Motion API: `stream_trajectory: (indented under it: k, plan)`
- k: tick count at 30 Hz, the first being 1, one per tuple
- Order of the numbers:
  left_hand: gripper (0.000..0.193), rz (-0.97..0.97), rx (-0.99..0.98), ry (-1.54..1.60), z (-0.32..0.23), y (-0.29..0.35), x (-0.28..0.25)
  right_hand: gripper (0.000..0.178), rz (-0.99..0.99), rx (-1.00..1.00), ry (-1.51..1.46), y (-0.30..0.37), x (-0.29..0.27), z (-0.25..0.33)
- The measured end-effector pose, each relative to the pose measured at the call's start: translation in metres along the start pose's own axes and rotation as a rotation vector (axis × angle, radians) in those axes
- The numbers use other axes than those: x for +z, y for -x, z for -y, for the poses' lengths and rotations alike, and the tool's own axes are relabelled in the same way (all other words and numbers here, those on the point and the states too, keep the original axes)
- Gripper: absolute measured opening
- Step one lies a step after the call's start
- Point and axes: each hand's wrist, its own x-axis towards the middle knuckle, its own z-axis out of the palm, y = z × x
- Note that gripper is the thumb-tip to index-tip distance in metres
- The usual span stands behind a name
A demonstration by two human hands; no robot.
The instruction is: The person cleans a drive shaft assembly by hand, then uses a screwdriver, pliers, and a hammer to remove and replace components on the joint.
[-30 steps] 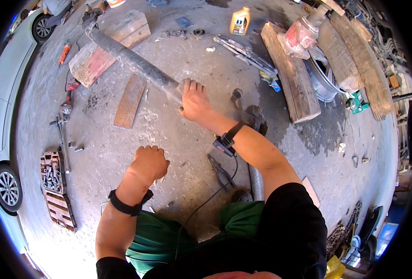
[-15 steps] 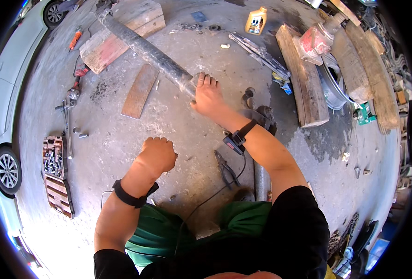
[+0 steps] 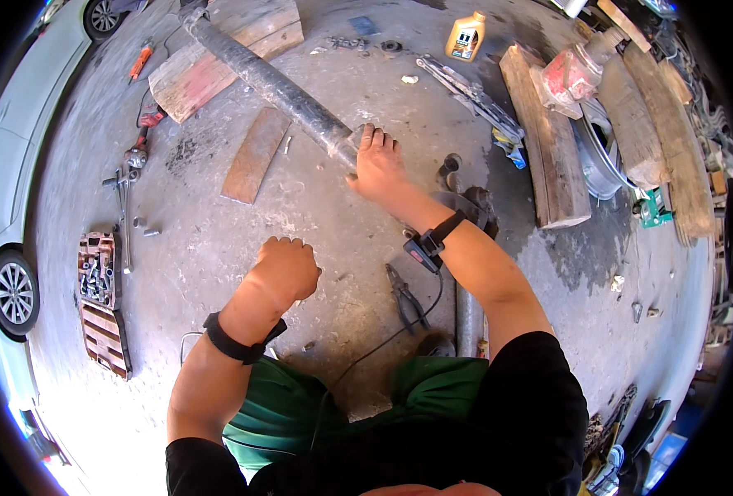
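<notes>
A long, dirty grey drive shaft (image 3: 271, 87) slants from the far left toward me. My right hand (image 3: 377, 168) is closed over its near end, with the fingers curled across the top. My left hand (image 3: 286, 269) is a fist held above the concrete, apart from the shaft, and no object shows in it; its palm side is hidden. A pair of dark pliers (image 3: 403, 296) lies on the floor between my forearms, by a thin cable. The shaft's far end reaches across a broad wooden board (image 3: 186, 87). A smaller brown plank (image 3: 255, 157) lies left of the shaft.
On the left are an open socket set (image 3: 100, 281), a red power tool (image 3: 142, 145) and a parked car (image 3: 19, 165). Farther right stand a gold oil bottle (image 3: 465, 37), a folded metal stand (image 3: 474, 95), thick timbers (image 3: 544, 149) and a wheel rim (image 3: 599, 165).
The view has shifted slightly, so the floor objects sit a little differently in the picture. My right hand keeps its hold on the shaft's end, and my left hand remains a fist.
</notes>
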Motion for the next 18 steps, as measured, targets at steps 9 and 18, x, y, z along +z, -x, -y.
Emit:
stream_trajectory:
  k: [9,18]
  plan:
    - [0.041,-0.003,-0.004,0.014,-0.002,0.0,-0.001,0.111,0.004,0.006,0.026,-0.002,0.0,0.001]
    - [0.037,0.063,-0.008,0.036,-0.005,-0.001,-0.008,0.111,0.069,0.044,-0.005,0.0,-0.01,0.0]
